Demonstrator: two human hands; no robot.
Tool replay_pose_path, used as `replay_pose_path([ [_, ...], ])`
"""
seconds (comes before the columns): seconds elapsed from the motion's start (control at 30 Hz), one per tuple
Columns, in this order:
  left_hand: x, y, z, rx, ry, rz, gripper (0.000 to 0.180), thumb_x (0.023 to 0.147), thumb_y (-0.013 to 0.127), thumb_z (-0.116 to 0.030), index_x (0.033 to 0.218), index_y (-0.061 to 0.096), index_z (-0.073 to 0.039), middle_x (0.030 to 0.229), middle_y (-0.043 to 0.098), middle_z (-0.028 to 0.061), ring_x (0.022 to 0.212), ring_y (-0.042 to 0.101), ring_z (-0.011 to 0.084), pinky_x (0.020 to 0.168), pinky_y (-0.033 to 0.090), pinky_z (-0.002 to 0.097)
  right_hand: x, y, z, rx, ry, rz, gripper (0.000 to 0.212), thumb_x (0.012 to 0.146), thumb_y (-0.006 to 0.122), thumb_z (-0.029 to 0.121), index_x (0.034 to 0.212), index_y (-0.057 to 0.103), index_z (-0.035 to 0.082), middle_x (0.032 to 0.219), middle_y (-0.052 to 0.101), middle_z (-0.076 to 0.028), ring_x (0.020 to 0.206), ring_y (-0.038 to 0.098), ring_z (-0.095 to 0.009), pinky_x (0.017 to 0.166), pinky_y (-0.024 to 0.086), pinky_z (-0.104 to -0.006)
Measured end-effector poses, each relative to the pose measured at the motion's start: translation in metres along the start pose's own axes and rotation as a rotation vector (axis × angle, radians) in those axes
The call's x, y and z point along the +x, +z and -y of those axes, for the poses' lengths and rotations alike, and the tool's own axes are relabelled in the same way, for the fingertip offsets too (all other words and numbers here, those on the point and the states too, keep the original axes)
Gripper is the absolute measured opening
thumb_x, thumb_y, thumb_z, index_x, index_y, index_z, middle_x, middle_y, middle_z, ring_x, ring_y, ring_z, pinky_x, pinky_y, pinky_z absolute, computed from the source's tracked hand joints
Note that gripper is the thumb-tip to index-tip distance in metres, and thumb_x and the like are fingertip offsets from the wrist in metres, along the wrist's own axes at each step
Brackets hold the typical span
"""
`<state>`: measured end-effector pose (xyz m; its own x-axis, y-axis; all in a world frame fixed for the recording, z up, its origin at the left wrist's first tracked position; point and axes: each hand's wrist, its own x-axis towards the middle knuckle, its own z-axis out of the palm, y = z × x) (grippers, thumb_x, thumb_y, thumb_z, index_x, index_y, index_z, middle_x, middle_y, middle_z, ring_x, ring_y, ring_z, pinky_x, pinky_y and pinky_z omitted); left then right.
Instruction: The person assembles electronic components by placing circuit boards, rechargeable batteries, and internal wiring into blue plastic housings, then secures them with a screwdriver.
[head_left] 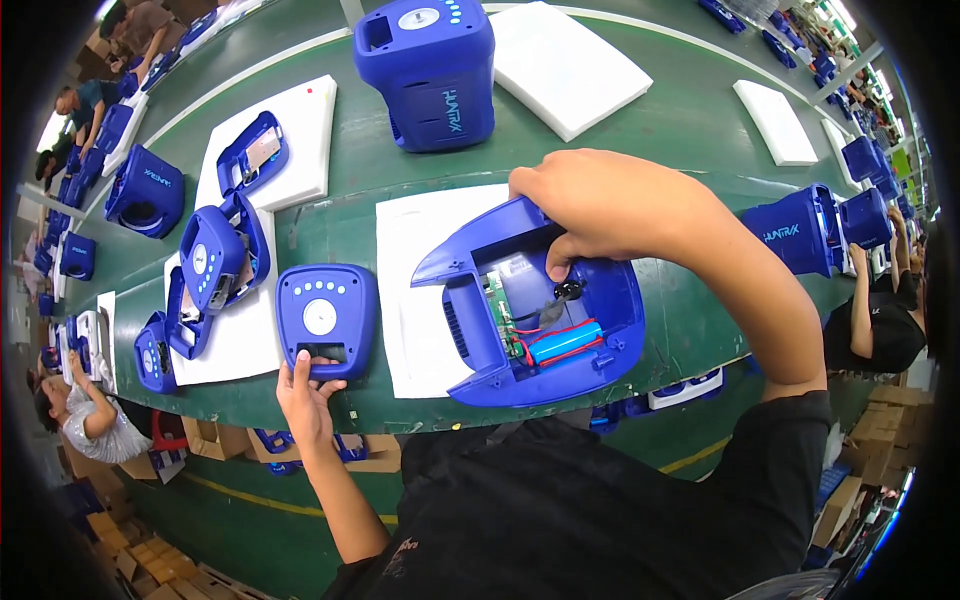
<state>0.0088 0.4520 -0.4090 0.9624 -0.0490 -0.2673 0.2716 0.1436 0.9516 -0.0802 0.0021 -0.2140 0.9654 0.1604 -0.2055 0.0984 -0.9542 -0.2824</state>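
Observation:
An open blue plastic housing (465, 330) lies on a white foam sheet (405, 350) in front of me. Inside it show a green circuit board (497, 308), a blue battery pack (565, 343) with red wires, and a black round part (568, 290) on a cable. My right hand (590, 205) grips the far wall of the housing, thumb bent inside close to the black part. To the left is a blue panel (350, 300) with a white dial and several light buttons. My left hand (308, 400) holds its near edge, a finger in the cut-out.
A tall blue speaker-like case (440, 90) stands at the far middle beside a white foam block (570, 70). More blue shells (212, 260) rest on foam at left. Another case (795, 232) stands at right. Co-workers (880, 325) sit along the green bench (690, 345).

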Motion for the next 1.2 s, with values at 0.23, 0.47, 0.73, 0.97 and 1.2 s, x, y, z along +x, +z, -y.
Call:
replay_pose_path([
  [0.23,-0.029,0.023,-0.043,0.535,-0.07,-0.125,0.049,0.116,0.067,-0.032,0.149,0.063,0.004,0.097,0.076,0.0138,0.087,0.079,0.0228,0.069,0.067,0.0375,-0.002,-0.02,0.006,0.09,0.091,0.194,0.062,0.079,0.097,0.023,0.13,0.069,0.001,0.111,0.079,-0.022,0.109,0.078,-0.041,0.091,0.061,-0.051],
  [0.47,-0.106,0.101,-0.087,0.794,1.397,0.224,0.034,0.092,0.092,-0.019,0.12,0.081,-0.002,0.098,0.075,0.0131,0.091,0.075,0.0345,0.085,0.06,0.0491,0.0,-0.029,0.026,-0.041,0.121,0.189,0.053,0.08,0.097,0.023,0.119,0.07,-0.001,0.092,0.08,-0.019,0.088,0.081,-0.036,0.077,0.063,-0.0499],
  [0.73,-0.133,0.155,-0.073,0.903,1.377,0.634,0.057,0.078,0.104,-0.02,0.126,0.08,0.0,0.123,0.07,0.019,0.1,0.075,0.0397,0.089,0.067,0.0496,0.009,-0.019,0.026,-0.093,0.051,0.174,0.052,0.077,0.098,0.018,0.115,0.07,-0.004,0.096,0.081,-0.022,0.094,0.082,-0.039,0.077,0.065,-0.0507],
  [0.97,-0.132,0.154,-0.063,0.839,1.372,0.55,0.057,0.075,0.106,-0.022,0.123,0.082,-0.002,0.117,0.068,0.0162,0.096,0.074,0.0366,0.089,0.068,0.0483,-0.002,-0.024,0.034,-0.055,0.106,0.16,0.055,0.082,0.093,0.017,0.127,0.069,-0.005,0.11,0.081,-0.023,0.111,0.079,-0.042,0.092,0.064,-0.0521],
  [1.2,-0.126,0.145,-0.068,0.849,1.365,0.551,0.056,0.074,0.106,-0.028,0.121,0.084,-0.008,0.113,0.068,0.013,0.096,0.073,0.0329,0.092,0.067,0.05,-0.043,-0.009,0.032,0.085,-0.075,0.01,0.096,0.088,0.086,0.013,0.169,0.037,0.0,0.161,0.057,-0.025,0.14,0.063,-0.046,0.115,0.056,-0.0488],
])
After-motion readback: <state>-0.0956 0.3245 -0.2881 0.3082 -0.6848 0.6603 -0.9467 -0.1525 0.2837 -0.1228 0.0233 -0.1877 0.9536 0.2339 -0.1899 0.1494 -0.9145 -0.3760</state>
